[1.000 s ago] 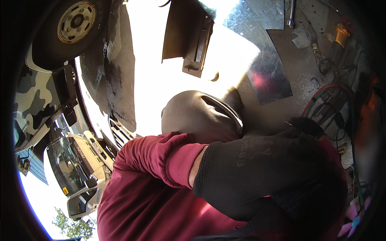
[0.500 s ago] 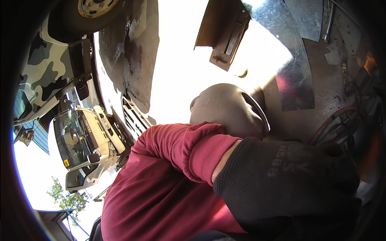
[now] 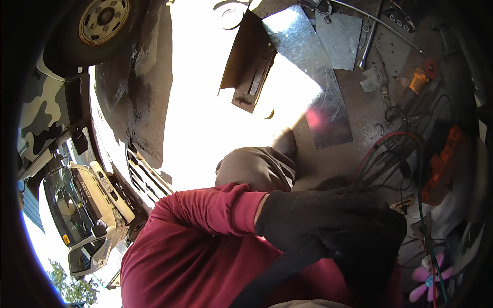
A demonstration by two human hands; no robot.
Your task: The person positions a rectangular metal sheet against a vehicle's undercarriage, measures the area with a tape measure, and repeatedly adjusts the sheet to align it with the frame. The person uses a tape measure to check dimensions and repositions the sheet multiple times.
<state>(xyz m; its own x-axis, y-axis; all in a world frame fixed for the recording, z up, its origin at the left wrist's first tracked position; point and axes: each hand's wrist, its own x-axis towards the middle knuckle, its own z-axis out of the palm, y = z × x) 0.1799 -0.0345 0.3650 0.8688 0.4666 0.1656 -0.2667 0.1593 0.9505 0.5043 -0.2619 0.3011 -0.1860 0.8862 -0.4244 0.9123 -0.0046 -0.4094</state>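
Note:
My left hand (image 3: pixel 328 226) wears a black glove and lies across my red-clad chest, its red sleeve (image 3: pixel 210 208) running in from the left. Its fingers are curled over, close to a black strap (image 3: pixel 287 267) that crosses my front; whether they grip it is hidden. Just above the sleeve is a brown glove, my right hand (image 3: pixel 257 167), bunched like a fist with a tip pointing up. Nothing shows inside it.
On the ground ahead lie shiny metal sheets (image 3: pixel 313 77), a dark metal bracket (image 3: pixel 249 66), a thin rod (image 3: pixel 375 25), red and green hoses (image 3: pixel 385 154) and orange tools (image 3: pixel 441 164). A vehicle wheel (image 3: pixel 102 20) and a white truck (image 3: pixel 87 205) stand to the left.
The view has swung, so the metal sheets and hoses now show more fully. The brown glove and the black glove sit lower and further right in the picture.

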